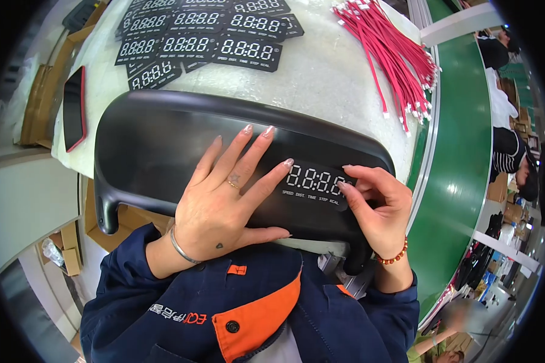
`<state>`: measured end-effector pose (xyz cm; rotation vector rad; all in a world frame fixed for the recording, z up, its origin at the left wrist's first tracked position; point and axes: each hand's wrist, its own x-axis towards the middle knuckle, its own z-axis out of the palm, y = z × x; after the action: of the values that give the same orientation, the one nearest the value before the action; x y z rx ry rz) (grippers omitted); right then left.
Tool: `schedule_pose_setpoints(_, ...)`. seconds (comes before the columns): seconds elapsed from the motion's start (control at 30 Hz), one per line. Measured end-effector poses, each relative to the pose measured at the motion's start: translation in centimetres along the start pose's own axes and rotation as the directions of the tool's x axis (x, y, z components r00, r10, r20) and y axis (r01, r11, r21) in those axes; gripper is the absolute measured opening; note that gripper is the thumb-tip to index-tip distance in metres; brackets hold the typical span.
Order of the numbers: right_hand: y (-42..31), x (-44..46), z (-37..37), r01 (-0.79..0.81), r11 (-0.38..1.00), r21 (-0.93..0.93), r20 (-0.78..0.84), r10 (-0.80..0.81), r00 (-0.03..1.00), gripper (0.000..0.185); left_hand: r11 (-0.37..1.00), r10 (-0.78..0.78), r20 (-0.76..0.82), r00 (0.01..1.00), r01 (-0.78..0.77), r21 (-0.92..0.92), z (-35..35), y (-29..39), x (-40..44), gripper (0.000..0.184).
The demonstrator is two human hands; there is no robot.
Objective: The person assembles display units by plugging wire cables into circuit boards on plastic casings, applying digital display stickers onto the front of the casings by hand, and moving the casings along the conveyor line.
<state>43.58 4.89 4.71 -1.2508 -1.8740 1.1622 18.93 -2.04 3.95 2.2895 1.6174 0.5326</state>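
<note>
On panel, left hand splayed, right hand curled

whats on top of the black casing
On the black casing: a display label, with the left hand spread at its left and the right hand at its right end. The surface beneath both hands is hidden.

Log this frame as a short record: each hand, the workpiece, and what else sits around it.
Left hand: spread palm-down over the black housing, index fingertip at the display label's left end
Right hand: thumb at the label's right end, index fingertip near its upper right corner; firmness of grip unclear
Workpiece: black housing, display label lying on its right half
Beyond it, left: overlapping spare labels
Beyond it, right: red cables with white ends
Far left: red-edged phone
</note>
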Motion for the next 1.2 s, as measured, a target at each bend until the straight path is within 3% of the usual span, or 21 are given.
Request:
schedule_pose_setpoints(0.17, -1.6, -0.2, 0.9, 0.056, 0.966, -0.253, -0.15, -0.096, 0.984, 0.021, 1.0, -0.001, -0.002, 1.0, 0.001, 0.019, -0.1, 0.0, 0.4, 0.085)
schedule_pose_setpoints(0.23, -1.7, -0.3, 1.1, 0.134, 0.901, -0.413, -0.13, -0.204, 0.97, 0.021, 0.999, -0.001, 0.005, 1.0, 0.001, 0.033, -0.2, 0.1, 0.2, 0.083)
schedule_pose_setpoints(0.27, -1.7, -0.4, 1.1, 0.113, 0.903, -0.414, -0.136, -0.184, 0.974, 0.021, 1.0, 0.004, 0.023, 1.0, -0.005, 0.021, -0.2, 0.1, 0.1, 0.083)
schedule_pose_setpoints(0.37, -1.7, 0.0, 0.4, 0.284, 0.727, -0.626, -0.023, -0.381, 0.924, 0.024, 0.998, 0.003, 0.009, 1.0, -0.003, 0.062, -0.1, 0.1, 0.2, 0.085)
schedule_pose_setpoints(0.5, -1.0, -0.1, 0.5, 0.264, 0.794, -0.548, -0.053, -0.348, 0.936, 0.027, 0.997, 0.0, 0.006, 1.0, -0.001, 0.078, 0.1, 0.1, 0.1, 0.086)
schedule_pose_setpoints(0.9, 0.4, -0.4, 1.4, 0.365, 0.704, -0.61, -0.096, -0.523, 0.847, 0.025, 0.996, -0.013, 0.015, 1.0, 0.012, 0.086, 0.3, 0.1, 0.0, 0.088)
schedule_pose_setpoints(1.2, 1.2, -0.5, 1.6, 0.368, 0.728, -0.578, -0.152, -0.539, 0.828, 0.025, 0.995, -0.015, 0.018, 1.0, 0.013, 0.096, 0.3, 0.1, -0.1, 0.088)
